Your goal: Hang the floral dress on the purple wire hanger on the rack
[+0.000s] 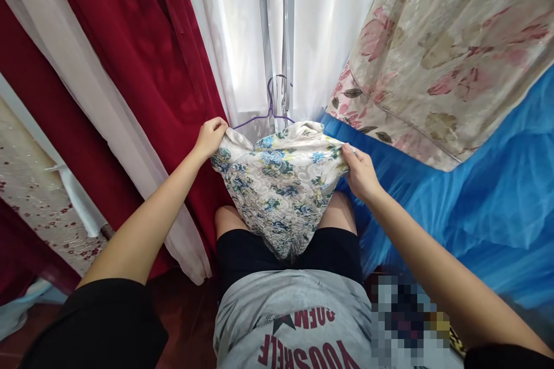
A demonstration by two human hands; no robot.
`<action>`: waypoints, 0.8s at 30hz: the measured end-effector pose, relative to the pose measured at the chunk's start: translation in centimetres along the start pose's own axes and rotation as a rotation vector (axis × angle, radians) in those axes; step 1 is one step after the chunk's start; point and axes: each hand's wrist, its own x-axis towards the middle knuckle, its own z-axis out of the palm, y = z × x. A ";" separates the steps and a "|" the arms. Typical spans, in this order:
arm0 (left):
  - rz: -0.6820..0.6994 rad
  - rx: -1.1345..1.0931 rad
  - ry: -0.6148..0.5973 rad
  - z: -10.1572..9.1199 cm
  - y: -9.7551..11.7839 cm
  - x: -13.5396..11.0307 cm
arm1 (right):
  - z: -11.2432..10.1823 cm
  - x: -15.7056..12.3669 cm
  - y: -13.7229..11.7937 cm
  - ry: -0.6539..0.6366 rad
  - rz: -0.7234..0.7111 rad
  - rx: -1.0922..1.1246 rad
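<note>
A cream garment with blue and green flowers hangs in front of my body, drawn out sideways at its upper part. My left hand pinches its upper left corner, and the cloth bunches a little there. At the opposite corner my right hand grips the edge between thumb and fingers. A thin purple hanger sits at the top of the garment, its lower part hidden by the cloth. Its hook points up toward the white curtain. Below, the garment narrows and falls over my dark shorts.
Dark red drapes hang at left, with white fabric between them. A white curtain is straight ahead. On the right, a cream cloth with pink flowers overlaps blue gauzy fabric. A pixelated patch covers the lower right.
</note>
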 end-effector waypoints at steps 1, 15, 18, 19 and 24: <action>-0.013 -0.025 0.008 -0.1 0.5 -0.3 | 0.1 0.2 0.0 0.042 -0.028 -0.029; -0.124 -0.064 0.137 -0.1 1.6 -3.1 | 6.5 -1.6 -10.9 -0.591 -0.243 -0.101; -0.213 -0.324 0.221 0.7 1.5 -4.3 | 7.4 -5.3 -12.1 -0.934 -0.469 -0.257; -0.221 -0.405 0.209 1.0 2.1 -4.7 | 7.4 -5.4 -11.7 -0.921 -0.537 -0.316; -0.230 -0.933 -0.083 2.6 9.4 -7.6 | 7.8 -1.7 -6.3 -0.537 -0.709 -0.620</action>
